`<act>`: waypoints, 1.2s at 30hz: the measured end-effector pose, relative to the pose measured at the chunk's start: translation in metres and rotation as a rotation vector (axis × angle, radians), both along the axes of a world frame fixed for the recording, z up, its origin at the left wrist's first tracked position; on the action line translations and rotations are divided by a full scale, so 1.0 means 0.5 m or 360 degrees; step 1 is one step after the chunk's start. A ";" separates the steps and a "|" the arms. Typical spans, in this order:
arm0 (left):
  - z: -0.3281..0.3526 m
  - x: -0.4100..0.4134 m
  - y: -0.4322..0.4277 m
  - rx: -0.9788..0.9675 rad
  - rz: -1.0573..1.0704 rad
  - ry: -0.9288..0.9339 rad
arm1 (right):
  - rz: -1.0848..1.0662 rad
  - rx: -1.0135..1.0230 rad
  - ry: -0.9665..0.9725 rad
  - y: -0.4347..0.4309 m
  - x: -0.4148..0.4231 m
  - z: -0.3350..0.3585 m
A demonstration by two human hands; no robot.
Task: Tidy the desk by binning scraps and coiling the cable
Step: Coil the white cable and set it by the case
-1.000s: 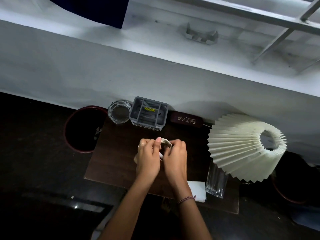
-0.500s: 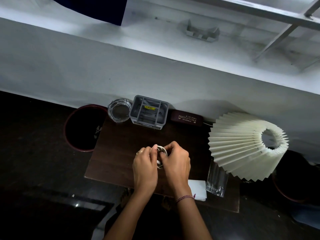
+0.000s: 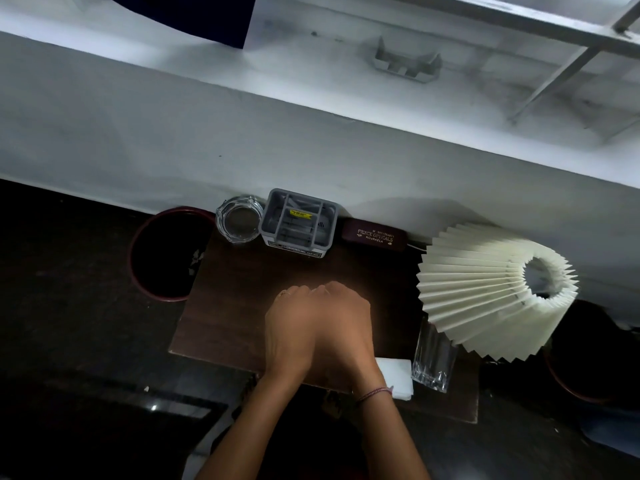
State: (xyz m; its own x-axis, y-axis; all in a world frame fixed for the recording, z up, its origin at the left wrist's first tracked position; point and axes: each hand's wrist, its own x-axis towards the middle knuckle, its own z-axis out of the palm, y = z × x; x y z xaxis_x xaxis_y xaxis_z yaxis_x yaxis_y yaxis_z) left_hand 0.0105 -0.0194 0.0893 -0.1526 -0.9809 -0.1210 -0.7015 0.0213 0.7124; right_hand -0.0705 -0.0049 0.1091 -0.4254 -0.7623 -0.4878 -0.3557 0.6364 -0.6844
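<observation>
My left hand [image 3: 291, 327] and my right hand [image 3: 343, 323] are pressed together over the middle of the dark wooden desk [image 3: 235, 306], backs up and fingers curled under. The white cable coil that they held between their fingertips is hidden beneath them. A round bin with a dark red rim [image 3: 130, 261] stands on the floor at the desk's left edge, with pale scraps [image 3: 195, 259] inside it.
Along the wall stand a glass ashtray [image 3: 239, 220], a grey organiser [image 3: 298, 223] and a dark glasses case [image 3: 374, 234]. A pleated white lampshade [image 3: 485, 292] fills the right side, with a ribbed glass [image 3: 433, 358] and a white pad [image 3: 394, 375] at the front edge.
Both hands moved toward me and rolled knuckles-up. The white coil, visible between the fingertips before, is now covered by the hands.
</observation>
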 end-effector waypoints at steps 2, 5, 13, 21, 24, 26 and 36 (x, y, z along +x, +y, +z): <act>-0.001 -0.003 0.004 -0.0008 -0.0019 0.0034 | -0.0074 -0.0089 0.0078 0.006 0.010 -0.001; -0.004 0.000 0.006 -0.0010 0.0016 0.0119 | -0.0080 -0.0125 0.0211 0.005 0.019 0.002; 0.000 -0.006 0.007 -0.0098 -0.0179 0.0146 | -0.0189 -0.0003 0.0169 0.012 0.018 -0.006; -0.015 -0.008 -0.003 0.0057 0.0052 0.0189 | -0.0082 0.0291 -0.0496 0.003 -0.041 -0.011; -0.014 -0.006 -0.004 0.0046 0.0057 0.0191 | -0.0142 0.0275 -0.0511 0.004 -0.038 -0.011; -0.013 -0.007 0.006 0.0000 -0.0002 0.0185 | -0.0247 0.0237 -0.0381 0.004 -0.026 -0.013; -0.015 0.014 0.024 -0.0001 0.0048 0.0369 | -0.0474 0.0136 -0.0821 0.015 -0.018 -0.027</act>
State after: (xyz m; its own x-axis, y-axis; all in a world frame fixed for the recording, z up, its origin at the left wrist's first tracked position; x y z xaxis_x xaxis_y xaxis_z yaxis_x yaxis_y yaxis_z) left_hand 0.0173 -0.0075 0.0819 -0.1466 -0.9855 -0.0854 -0.5193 0.0032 0.8546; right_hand -0.0793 0.0026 0.0953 -0.3071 -0.5956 -0.7423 0.2108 0.7180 -0.6633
